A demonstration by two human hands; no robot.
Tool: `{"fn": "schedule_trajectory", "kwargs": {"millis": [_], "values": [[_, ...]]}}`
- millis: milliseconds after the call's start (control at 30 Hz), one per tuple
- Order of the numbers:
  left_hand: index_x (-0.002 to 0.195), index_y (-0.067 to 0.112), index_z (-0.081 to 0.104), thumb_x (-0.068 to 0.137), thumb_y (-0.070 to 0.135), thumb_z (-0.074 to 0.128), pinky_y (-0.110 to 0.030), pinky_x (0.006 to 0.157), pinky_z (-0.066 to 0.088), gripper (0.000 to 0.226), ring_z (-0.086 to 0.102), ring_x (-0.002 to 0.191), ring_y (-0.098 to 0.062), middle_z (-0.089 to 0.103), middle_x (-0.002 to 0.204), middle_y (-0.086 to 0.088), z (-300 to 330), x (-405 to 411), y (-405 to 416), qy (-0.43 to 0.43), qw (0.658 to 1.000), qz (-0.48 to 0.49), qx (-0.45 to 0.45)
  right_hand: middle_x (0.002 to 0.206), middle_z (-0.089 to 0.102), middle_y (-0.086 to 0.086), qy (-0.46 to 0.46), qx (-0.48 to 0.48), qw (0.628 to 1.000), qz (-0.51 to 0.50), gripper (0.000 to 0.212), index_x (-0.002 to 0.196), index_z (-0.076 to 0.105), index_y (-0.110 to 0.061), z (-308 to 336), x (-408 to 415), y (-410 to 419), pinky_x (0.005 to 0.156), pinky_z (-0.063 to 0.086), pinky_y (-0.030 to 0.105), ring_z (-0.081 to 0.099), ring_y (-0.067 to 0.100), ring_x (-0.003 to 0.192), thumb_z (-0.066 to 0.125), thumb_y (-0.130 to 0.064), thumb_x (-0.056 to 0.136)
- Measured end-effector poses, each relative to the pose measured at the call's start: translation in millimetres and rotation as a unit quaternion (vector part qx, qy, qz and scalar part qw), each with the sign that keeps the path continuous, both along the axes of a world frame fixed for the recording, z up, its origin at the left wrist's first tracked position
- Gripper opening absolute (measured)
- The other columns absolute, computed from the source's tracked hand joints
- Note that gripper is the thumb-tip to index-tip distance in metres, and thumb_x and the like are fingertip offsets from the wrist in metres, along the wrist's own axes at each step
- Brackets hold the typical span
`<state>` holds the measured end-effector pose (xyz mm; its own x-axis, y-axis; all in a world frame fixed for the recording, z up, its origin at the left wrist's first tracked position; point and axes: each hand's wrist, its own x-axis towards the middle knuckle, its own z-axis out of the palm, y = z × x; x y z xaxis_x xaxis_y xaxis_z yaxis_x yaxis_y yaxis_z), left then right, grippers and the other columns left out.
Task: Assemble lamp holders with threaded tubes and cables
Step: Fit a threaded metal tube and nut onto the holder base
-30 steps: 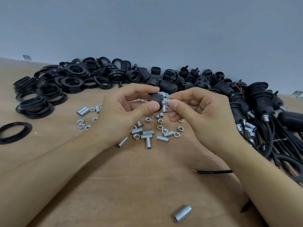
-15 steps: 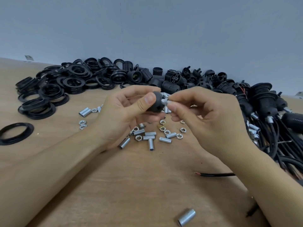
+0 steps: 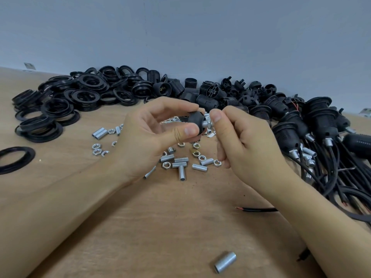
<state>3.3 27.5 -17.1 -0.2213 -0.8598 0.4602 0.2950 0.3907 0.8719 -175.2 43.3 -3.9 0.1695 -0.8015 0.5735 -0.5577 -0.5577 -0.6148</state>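
A black lamp holder cap (image 3: pixel 195 122) is held above the bench (image 3: pixel 160 217), pinched between the left hand's (image 3: pixel 152 137) thumb and curled fingers (image 3: pixel 176 105). A threaded tube (image 3: pixel 206 124) with a nut sticks out of its right side, where the right hand's (image 3: pixel 247 145) thumb and forefinger clamp on it. Loose tubes and nuts (image 3: pixel 180 163) lie below, and cabled holders (image 3: pixel 321 137) are heaped on the right.

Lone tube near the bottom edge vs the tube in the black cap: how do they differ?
The lone tube lies loose on the table, touched by nothing; the tube in the black cap is held up, pinched by the right hand. The lone one shows full length; the other is mostly hidden. Both are silver metal.
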Motion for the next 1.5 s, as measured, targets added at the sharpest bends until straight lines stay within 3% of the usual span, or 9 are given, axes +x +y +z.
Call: {"fn": "schedule_trajectory", "kwargs": {"millis": [167,400,533,733,900,1100,1267,1400,1500], "values": [[0.093,0.018,0.076,0.071,0.024,0.079,-0.030,0.069,0.060,0.023,0.074,0.079,-0.039,0.074,0.093,-0.013,1.8,-1.7,3.1,0.023,0.999,0.008,0.048,0.063,0.057,0.006,0.031,-0.048,0.998,0.022,0.036,0.079,0.055,-0.002,3.1,-3.9,0.0,0.052,0.044,0.030,0.055,0.018,0.057,0.045,-0.031,0.099],[0.089,0.017,0.077,0.069,0.024,0.078,-0.028,0.067,0.060,0.022,0.074,0.077,-0.038,0.074,0.091,-0.012,2.2,-1.3,2.3,0.029,0.997,0.002,0.074,0.075,0.063,0.001,0.054,-0.123,0.991,0.019,0.014,0.087,0.068,-0.005,2.2,-9.4,-4.1,0.058,0.048,0.034,0.061,0.018,0.067,0.061,-0.016,0.093],[0.090,0.014,0.076,0.071,0.021,0.075,-0.026,0.065,0.059,0.020,0.074,0.077,-0.036,0.074,0.093,-0.014,-0.3,-2.2,2.3,0.035,0.995,-0.019,0.094,0.078,0.060,-0.017,0.029,-0.091,0.995,0.037,0.005,0.091,0.069,-0.010,-0.2,-13.5,-5.8,0.055,0.046,0.014,0.061,0.007,0.066,0.068,-0.012,0.087],[0.089,0.016,0.076,0.064,0.016,0.078,-0.035,0.075,0.060,0.026,0.073,0.088,-0.033,0.071,0.101,-0.016,0.3,-2.1,2.8,0.032,0.997,-0.028,0.071,0.064,0.061,-0.005,0.070,-0.025,0.997,0.019,0.034,0.077,0.062,-0.019,1.7,-13.4,-4.8,0.050,0.050,0.039,0.061,0.016,0.061,0.049,-0.043,0.098],[0.092,0.017,0.076,0.064,0.017,0.079,-0.041,0.080,0.060,0.028,0.073,0.092,-0.035,0.073,0.101,-0.014,-0.8,-1.8,2.0,0.015,0.999,-0.003,0.051,0.055,0.062,-0.006,-0.016,0.059,0.998,-0.008,0.063,0.060,0.058,-0.014,1.1,-6.3,-2.2,0.048,0.045,0.027,0.060,0.012,0.049,0.034,-0.060,0.096],[0.093,0.019,0.077,0.065,0.019,0.079,-0.035,0.078,0.060,0.027,0.074,0.090,-0.029,0.075,0.099,-0.011,-0.6,-1.1,0.7,0.019,0.999,0.005,0.045,0.080,0.066,-0.010,0.074,0.058,0.994,0.059,0.016,0.092,0.051,-0.033,5.1,-19.6,-3.1,0.054,0.055,0.037,0.065,0.014,0.068,0.046,-0.046,0.097],[0.096,0.016,0.076,0.067,0.017,0.079,-0.036,0.077,0.060,0.029,0.074,0.089,-0.033,0.075,0.100,-0.011,-1.0,-1.9,1.9,0.005,1.000,-0.003,0.031,0.055,0.062,-0.006,0.058,0.031,0.998,0.016,0.054,0.064,0.054,-0.019,1.7,-10.6,-3.8,0.052,0.045,0.022,0.057,0.009,0.049,0.035,-0.056,0.098],[0.096,0.016,0.075,0.066,0.018,0.079,-0.033,0.077,0.060,0.030,0.074,0.088,-0.027,0.075,0.097,-0.008,-0.4,-1.0,0.7,0.009,0.999,0.012,0.031,0.074,0.066,-0.003,0.068,0.092,0.992,0.061,0.025,0.088,0.050,-0.032,5.2,-15.4,-4.1,0.053,0.053,0.045,0.063,0.018,0.060,0.042,-0.055,0.096],[0.094,0.018,0.077,0.066,0.018,0.079,-0.035,0.076,0.060,0.028,0.074,0.088,-0.031,0.075,0.097,-0.009,-1.2,-1.7,1.9,0.000,1.000,0.000,0.025,0.060,0.061,0.002,0.051,0.065,0.996,0.036,0.048,0.070,0.051,-0.018,3.0,-9.6,-1.6,0.054,0.048,0.043,0.055,0.011,0.049,0.036,-0.051,0.101]]}}
